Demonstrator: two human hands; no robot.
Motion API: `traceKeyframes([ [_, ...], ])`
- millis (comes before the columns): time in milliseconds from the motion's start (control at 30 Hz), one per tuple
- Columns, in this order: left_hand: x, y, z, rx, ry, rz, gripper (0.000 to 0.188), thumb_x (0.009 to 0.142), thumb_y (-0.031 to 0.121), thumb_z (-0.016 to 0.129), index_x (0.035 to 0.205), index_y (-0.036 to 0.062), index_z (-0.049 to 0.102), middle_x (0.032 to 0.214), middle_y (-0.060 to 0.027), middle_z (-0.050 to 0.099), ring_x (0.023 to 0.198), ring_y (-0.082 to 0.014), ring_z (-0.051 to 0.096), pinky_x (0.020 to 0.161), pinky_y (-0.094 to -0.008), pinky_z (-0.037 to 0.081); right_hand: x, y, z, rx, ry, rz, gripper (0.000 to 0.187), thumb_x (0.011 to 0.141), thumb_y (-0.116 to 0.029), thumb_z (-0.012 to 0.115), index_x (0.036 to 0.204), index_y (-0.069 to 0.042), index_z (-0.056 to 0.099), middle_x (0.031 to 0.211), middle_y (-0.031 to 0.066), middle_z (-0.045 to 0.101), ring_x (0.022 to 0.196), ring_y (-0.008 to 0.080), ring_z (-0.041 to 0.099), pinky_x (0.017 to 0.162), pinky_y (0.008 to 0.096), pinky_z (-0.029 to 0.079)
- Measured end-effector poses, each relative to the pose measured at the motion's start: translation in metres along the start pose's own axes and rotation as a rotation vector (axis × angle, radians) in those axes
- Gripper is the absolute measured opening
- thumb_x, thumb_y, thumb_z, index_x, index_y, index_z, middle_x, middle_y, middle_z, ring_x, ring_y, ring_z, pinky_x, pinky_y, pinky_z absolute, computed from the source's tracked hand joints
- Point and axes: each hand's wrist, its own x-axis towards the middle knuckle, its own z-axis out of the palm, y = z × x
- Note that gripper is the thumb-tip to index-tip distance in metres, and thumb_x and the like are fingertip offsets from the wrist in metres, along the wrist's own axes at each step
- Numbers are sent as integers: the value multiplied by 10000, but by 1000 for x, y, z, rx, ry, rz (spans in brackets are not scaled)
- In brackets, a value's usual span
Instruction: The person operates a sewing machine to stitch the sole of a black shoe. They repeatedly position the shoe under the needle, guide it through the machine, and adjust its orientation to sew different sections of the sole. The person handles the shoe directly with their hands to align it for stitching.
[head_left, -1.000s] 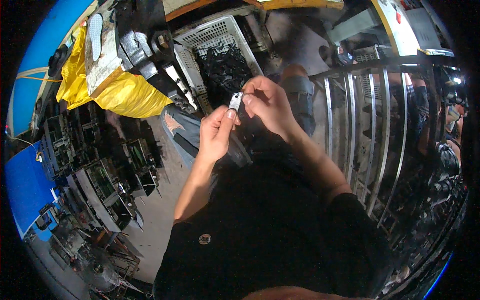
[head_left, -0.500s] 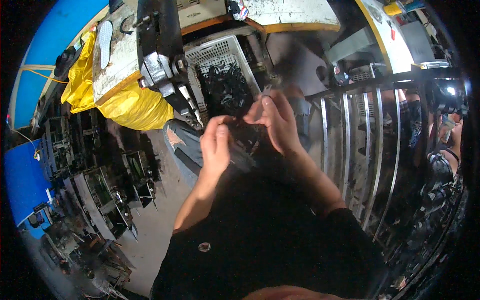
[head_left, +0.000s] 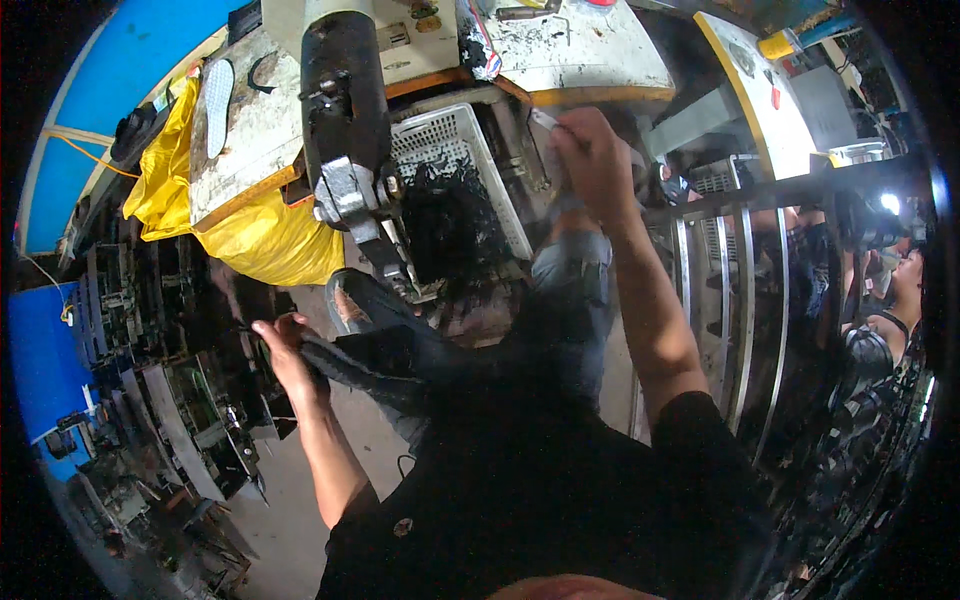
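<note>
My right hand (head_left: 598,160) is raised near the front edge of the white worktop. Its fingers pinch a small, thin, pale blade-like piece (head_left: 543,118), whose exact kind I cannot make out. Out to the left, beside my knee, my left hand (head_left: 287,352) has its visible fingers apart; nothing plainly shows between them. A dark strip, fabric or part of my trousers, runs from beside it across my thigh. Between my knees and the machine stands a white plastic basket (head_left: 507,205) holding a heap of black scraps (head_left: 447,215).
A machine arm (head_left: 345,100) with a metal head overhangs the basket's left side. Left of it are a yellow sack (head_left: 275,240) and a worn table with a pale insole (head_left: 218,105). A metal rack (head_left: 745,310) stands to my right, with a person (head_left: 905,290) beyond.
My hands have moved apart: the left swung out left and down, and the right rose away with the pale piece. More of the basket and my knees shows.
</note>
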Motion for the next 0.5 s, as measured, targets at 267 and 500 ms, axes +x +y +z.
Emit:
traceKeyframes([
  [267,-11,-10,6,158,-389,240,216,1051,207,582,1152,16,591,1058,-8,584,1014,-107,506,953,-261,395,87,23,14,-455,-55,-8,181,941,-223,666,1040,-74,696,996,167,732,936,364,707,822,428,548],
  [500,-22,-5,-3,-18,-491,152,376,891,59,690,1239,39,551,1108,-1,579,1044,-117,518,963,-256,385,147,50,45,-441,-98,-482,169,871,-106,691,1036,-70,676,889,188,722,864,388,709,744,478,560],
])
